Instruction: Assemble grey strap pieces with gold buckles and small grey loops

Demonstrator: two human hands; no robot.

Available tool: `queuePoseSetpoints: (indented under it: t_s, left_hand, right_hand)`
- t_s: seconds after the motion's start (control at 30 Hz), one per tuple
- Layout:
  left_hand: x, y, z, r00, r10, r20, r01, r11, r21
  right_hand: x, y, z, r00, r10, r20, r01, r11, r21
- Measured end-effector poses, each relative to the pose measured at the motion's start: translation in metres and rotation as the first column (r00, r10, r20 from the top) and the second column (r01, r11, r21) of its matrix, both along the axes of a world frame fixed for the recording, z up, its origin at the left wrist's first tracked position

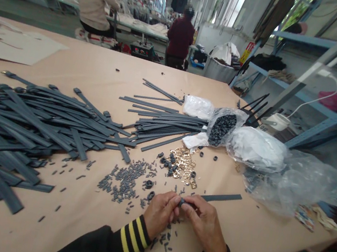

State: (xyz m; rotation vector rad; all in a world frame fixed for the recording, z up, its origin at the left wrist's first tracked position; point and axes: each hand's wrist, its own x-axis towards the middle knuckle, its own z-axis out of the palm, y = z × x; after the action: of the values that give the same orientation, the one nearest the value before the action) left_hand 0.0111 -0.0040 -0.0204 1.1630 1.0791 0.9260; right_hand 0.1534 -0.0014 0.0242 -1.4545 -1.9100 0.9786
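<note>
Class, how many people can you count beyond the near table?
2: a person in a beige top at the upper left, and a person in a dark red top near the top centre. Others may be hidden among the background clutter.

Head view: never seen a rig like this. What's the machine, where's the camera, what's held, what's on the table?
There's no machine: you see a person's bare left hand and right hand. The one picture comes from a camera worn on that person's head, looking forward and down. Both hands pinch a small dark piece. A gray strip shows beyond the right hand; whether it joins that piece is hidden. On the tan table lie a pile of dark straps, scattered short gray bits, gold-coloured metal frames and a clear plastic bag of dark loops.
</note>
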Motion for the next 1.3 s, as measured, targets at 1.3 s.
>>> queuePoseSetpoints:
  t_s: [1.3]
  left_hand:
    - [-0.001,0.001,0.006,0.969,-0.231,0.083,0.233,0.972,-0.016]
  right_hand:
    - [0.047,-0.007,0.013,0.896,0.170,0.410,-0.065,0.964,-0.258]
